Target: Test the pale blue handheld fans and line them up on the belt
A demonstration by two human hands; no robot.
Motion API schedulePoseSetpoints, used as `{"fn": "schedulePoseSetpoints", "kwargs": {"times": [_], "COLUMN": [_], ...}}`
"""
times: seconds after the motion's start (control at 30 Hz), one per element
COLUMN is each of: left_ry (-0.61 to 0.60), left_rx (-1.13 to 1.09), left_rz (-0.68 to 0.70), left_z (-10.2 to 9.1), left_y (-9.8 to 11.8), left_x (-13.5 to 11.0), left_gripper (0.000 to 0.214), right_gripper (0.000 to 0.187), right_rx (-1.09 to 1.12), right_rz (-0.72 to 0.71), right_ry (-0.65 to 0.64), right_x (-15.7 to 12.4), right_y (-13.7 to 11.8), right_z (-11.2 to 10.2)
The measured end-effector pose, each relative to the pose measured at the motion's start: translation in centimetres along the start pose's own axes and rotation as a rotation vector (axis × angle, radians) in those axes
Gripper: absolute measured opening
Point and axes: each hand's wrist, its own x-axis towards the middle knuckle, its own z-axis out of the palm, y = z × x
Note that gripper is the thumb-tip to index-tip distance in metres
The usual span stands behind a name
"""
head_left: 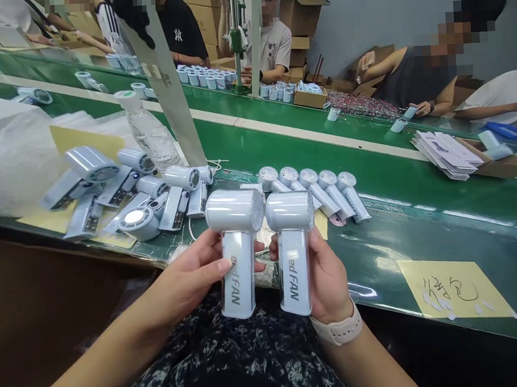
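Observation:
Two light-blue handheld fans are held upright side by side in front of my body, their round heads close together at the top. My left hand (pixel 205 262) is closed round the handle of the left fan (pixel 237 264), thumb on its front near the "FAN" lettering. Wrapped behind the right fan (pixel 293 261) is my right hand (pixel 327 273), its fingers mostly hidden by the handle. Beyond them, a row of several similar fans (pixel 327 190) lies on the bench. More fans (pixel 134 188) lie in a loose pile to the left.
A clear plastic bottle (pixel 144 127) stands behind the pile, beside a slanted metal post (pixel 170 82). A yellow paper (pixel 456 287) with handwriting lies at the right front edge. Stacked leaflets (pixel 447 153) sit farther right. Across the green conveyor (pixel 307 136), several people work among fan parts and boxes.

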Motion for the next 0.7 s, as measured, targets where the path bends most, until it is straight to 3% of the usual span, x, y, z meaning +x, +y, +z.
{"fn": "schedulePoseSetpoints", "kwargs": {"times": [0.17,0.4,0.7], "left_ry": [-0.047,-0.061,-0.095], "left_rx": [0.033,0.140,0.144], "left_rz": [-0.010,-0.026,-0.005], "left_z": [-0.03,-0.38,-0.05], "left_y": [-0.50,-0.63,-0.40], "left_x": [0.01,0.13,0.17], "left_gripper": [0.058,0.069,0.069], "right_gripper": [0.040,0.021,0.028], "right_rx": [-0.009,-0.034,-0.004], "right_rz": [0.017,0.035,0.045], "right_ry": [0.040,0.047,0.005], "right_x": [-0.11,-0.32,-0.97], "right_y": [0.10,0.02,0.21], "right_z": [0.23,0.69,0.68]}}
